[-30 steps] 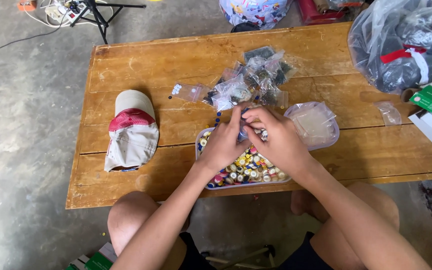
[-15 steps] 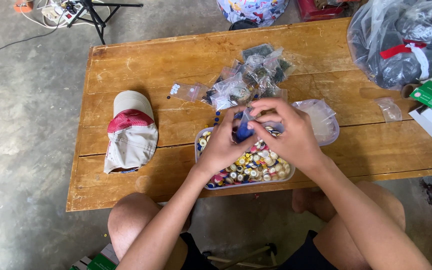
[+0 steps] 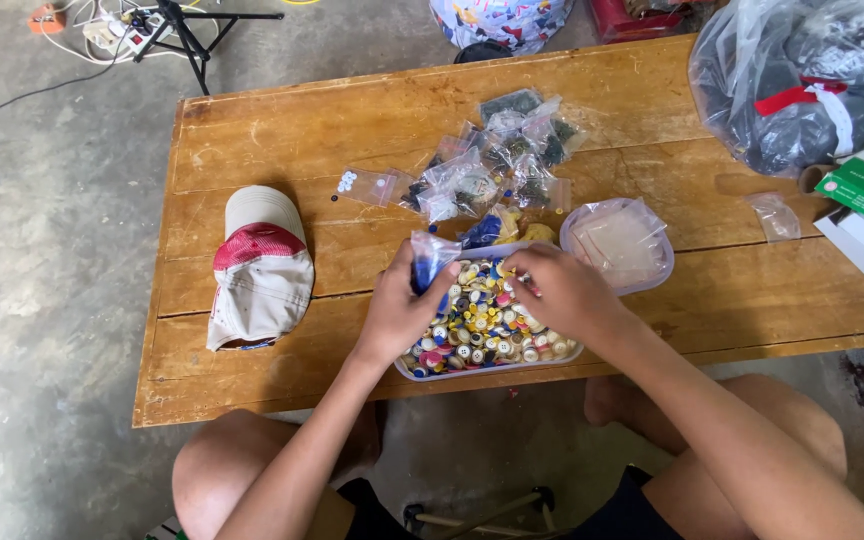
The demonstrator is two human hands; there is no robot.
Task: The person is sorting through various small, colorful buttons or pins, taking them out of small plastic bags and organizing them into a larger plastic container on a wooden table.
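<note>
Left hand (image 3: pixel 397 310) closed around small clear bag (image 3: pixel 430 258) holding blue bits, above button tray (image 3: pixel 487 318) at surface (image 3: pixel 252 130) front edge. Right hand (image 3: pixel 562 290) fingers curled, pinching into buttons; exact grasp unclear. Risk: tilted open bag spills; tray could slide off.

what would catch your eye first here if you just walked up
Probably the tub of mixed coloured buttons at the near edge of the wooden table, with both hands over it. The left hand holds a small clear bag; the right hand reaches into the buttons. A red and white cap lies left.
</note>
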